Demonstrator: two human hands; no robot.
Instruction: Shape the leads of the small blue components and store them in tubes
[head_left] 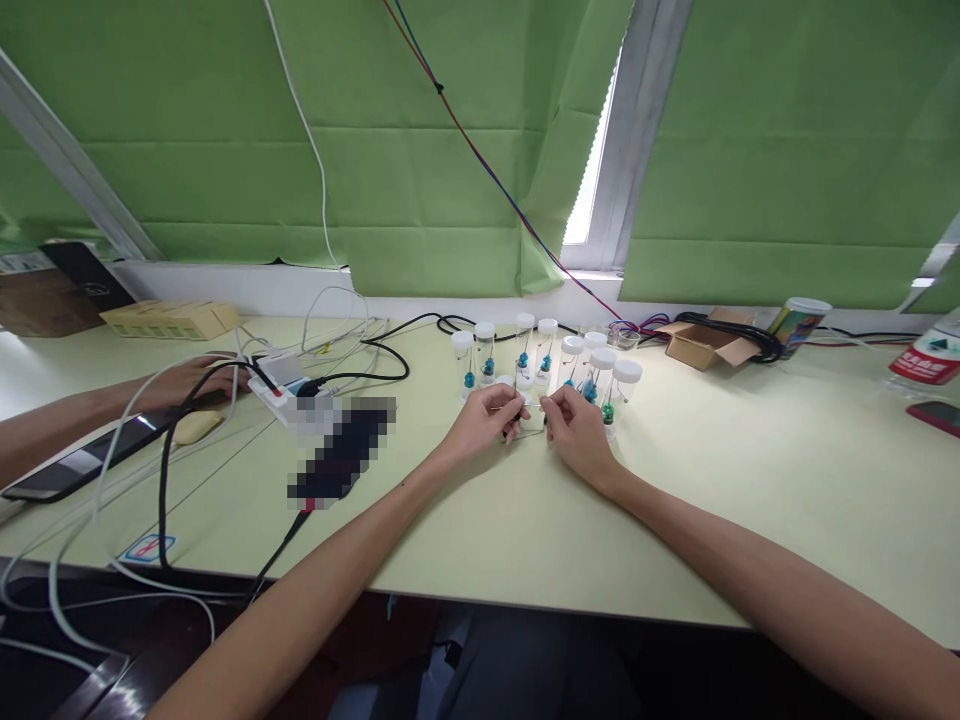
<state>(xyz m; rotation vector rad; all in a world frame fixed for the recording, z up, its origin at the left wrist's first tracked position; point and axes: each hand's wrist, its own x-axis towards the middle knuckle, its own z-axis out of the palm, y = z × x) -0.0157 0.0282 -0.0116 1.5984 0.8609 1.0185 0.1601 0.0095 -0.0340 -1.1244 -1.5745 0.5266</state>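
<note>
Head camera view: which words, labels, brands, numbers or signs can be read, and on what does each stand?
No text reads clearly.
Bottle: white characters on red label, too small.
Canister: colourful print, too small.
Desk sticker: red mark edged blue, unreadable.
Yellow box: faint print, blurred.
Dark case: pale mark, too small.

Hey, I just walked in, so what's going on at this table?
Someone has both bare hands over a pale yellow table, the left hand and right hand seemingly pinching a thin, wire-like piece, too small to identify. Clear, white-capped tubes with blue or green pieces inside stand close by. Another person's hand is beside a white power strip.
</note>
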